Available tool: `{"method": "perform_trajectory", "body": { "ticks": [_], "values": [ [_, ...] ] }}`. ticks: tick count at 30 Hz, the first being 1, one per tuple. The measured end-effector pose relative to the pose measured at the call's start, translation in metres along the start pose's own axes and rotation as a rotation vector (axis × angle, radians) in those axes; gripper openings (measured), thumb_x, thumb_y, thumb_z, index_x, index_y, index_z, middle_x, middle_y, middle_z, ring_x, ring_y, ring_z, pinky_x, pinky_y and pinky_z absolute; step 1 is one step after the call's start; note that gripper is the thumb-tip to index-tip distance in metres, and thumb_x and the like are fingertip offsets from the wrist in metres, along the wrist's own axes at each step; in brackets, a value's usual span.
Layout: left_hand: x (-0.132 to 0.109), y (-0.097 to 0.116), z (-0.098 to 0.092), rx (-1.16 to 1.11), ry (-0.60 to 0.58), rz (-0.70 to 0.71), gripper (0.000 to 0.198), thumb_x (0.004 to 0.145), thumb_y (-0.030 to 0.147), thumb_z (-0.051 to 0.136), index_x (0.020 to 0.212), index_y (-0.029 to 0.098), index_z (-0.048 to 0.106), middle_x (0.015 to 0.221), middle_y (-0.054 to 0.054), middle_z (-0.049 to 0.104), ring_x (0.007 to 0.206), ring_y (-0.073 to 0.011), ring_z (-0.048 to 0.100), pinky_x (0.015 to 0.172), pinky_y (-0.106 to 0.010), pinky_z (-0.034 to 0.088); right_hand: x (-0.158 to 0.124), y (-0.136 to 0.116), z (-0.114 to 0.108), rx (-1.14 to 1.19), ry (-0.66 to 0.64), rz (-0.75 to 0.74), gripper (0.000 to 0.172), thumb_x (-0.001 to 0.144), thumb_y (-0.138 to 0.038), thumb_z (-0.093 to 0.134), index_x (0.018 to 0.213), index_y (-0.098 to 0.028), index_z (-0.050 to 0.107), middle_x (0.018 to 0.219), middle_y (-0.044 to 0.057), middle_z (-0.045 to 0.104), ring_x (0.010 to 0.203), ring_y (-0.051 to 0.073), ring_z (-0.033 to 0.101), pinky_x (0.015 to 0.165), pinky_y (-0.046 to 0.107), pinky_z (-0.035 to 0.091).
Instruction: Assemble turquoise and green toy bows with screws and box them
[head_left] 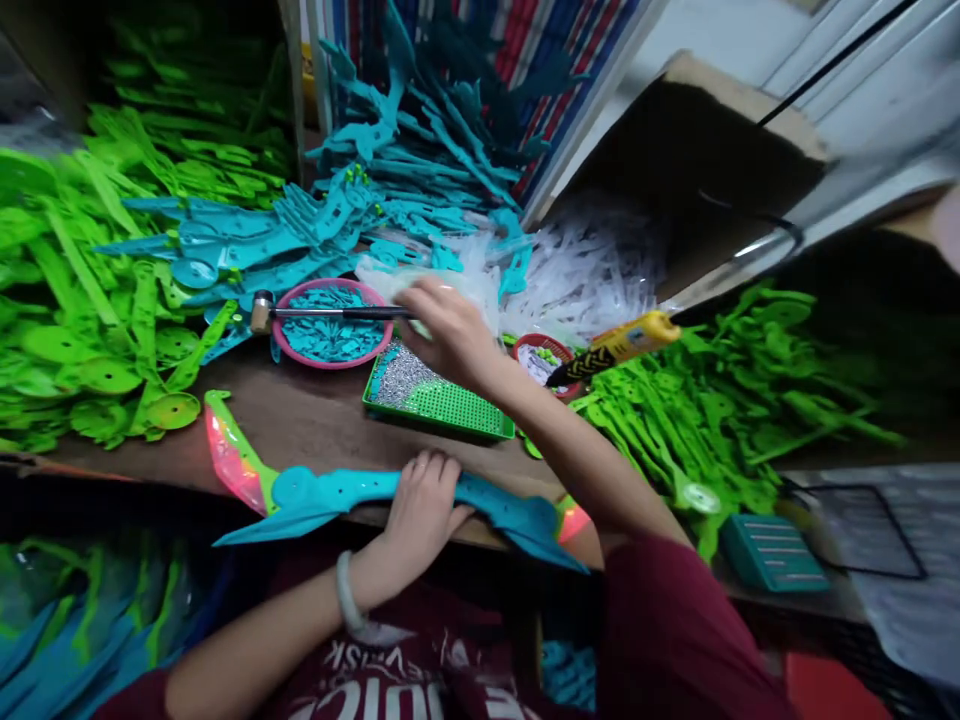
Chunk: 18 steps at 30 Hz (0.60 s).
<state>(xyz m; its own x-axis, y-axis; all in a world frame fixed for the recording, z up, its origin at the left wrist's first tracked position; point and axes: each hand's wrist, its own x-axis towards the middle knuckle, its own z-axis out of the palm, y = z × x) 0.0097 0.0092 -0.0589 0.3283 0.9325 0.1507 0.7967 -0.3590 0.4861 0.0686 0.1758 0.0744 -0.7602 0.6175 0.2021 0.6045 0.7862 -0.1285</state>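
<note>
My left hand is closed over the middle of a long teal plastic toy piece lying along the near edge of the wooden table; a pink-and-green translucent tip sticks out at its left end. My right hand reaches forward over a green tray of small silver bits, its fingers curled at the handle end of a small hammer. The hammer rests across a pink bowl filled with small teal parts.
Heaps of green plastic parts lie left and right, teal parts at the back, clear white parts behind the tray. A small red bowl, a yellow-black tool, a cardboard box and a teal pedal-like block sit at the right.
</note>
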Motion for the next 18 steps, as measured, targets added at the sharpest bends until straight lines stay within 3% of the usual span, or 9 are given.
{"method": "perform_trajectory", "body": {
  "ticks": [4, 7, 10, 13, 15, 18],
  "values": [
    [-0.013, 0.005, -0.003, 0.042, 0.018, 0.124, 0.05, 0.076, 0.029, 0.085, 0.115, 0.014, 0.057, 0.126, -0.018, 0.063, 0.129, -0.0353, 0.055, 0.109, -0.054, 0.045, 0.084, 0.01, 0.048, -0.142, -0.191, -0.191, 0.033, 0.093, -0.007, 0.04, 0.12, -0.012, 0.059, 0.12, 0.013, 0.065, 0.108, 0.024, 0.056, 0.091, 0.036, 0.044],
    [-0.032, 0.004, 0.0, 0.114, 0.053, 0.206, 0.086, 0.071, 0.051, 0.086, 0.136, 0.008, 0.05, 0.149, -0.028, 0.048, 0.143, -0.041, 0.042, 0.116, -0.061, 0.034, 0.105, 0.015, 0.063, -0.151, -0.204, -0.218, 0.034, 0.094, -0.006, 0.036, 0.115, -0.014, 0.062, 0.119, 0.013, 0.065, 0.101, 0.022, 0.056, 0.085, 0.033, 0.045],
    [-0.046, -0.002, 0.008, 0.236, 0.073, 0.223, 0.098, 0.074, 0.062, 0.079, 0.146, 0.007, 0.043, 0.156, -0.026, 0.041, 0.147, -0.039, 0.037, 0.117, -0.056, 0.033, 0.097, 0.012, 0.063, -0.129, -0.202, -0.22, 0.041, 0.092, -0.004, 0.034, 0.121, -0.01, 0.061, 0.12, 0.02, 0.063, 0.097, 0.024, 0.059, 0.081, 0.036, 0.048],
    [-0.053, -0.009, 0.017, 0.291, 0.129, 0.285, 0.08, 0.082, 0.058, 0.075, 0.14, 0.007, 0.052, 0.148, -0.022, 0.053, 0.139, -0.0351, 0.048, 0.113, -0.046, 0.039, 0.072, -0.001, 0.055, 0.065, -0.098, -0.146, 0.055, 0.094, -0.008, 0.033, 0.147, -0.015, 0.046, 0.126, 0.019, 0.062, 0.098, 0.027, 0.063, 0.084, 0.043, 0.053],
    [-0.055, -0.011, 0.021, 0.288, 0.195, 0.335, 0.069, 0.087, 0.058, 0.069, 0.131, 0.007, 0.059, 0.139, -0.021, 0.061, 0.129, -0.0334, 0.057, 0.109, -0.043, 0.041, 0.047, -0.017, 0.05, 0.288, -0.016, -0.148, 0.053, 0.098, -0.017, 0.038, 0.15, -0.02, 0.044, 0.131, 0.016, 0.063, 0.104, 0.026, 0.065, 0.091, 0.043, 0.054],
    [-0.058, -0.009, 0.025, 0.277, 0.284, 0.366, 0.056, 0.096, 0.056, 0.055, 0.121, 0.008, 0.065, 0.131, -0.02, 0.066, 0.125, -0.0326, 0.06, 0.108, -0.043, 0.042, 0.006, -0.052, 0.054, 0.534, -0.141, -0.164, 0.052, 0.1, -0.025, 0.039, 0.151, -0.025, 0.043, 0.103, 0.006, 0.073, 0.078, 0.018, 0.066, 0.08, 0.036, 0.059]
  ]
}}
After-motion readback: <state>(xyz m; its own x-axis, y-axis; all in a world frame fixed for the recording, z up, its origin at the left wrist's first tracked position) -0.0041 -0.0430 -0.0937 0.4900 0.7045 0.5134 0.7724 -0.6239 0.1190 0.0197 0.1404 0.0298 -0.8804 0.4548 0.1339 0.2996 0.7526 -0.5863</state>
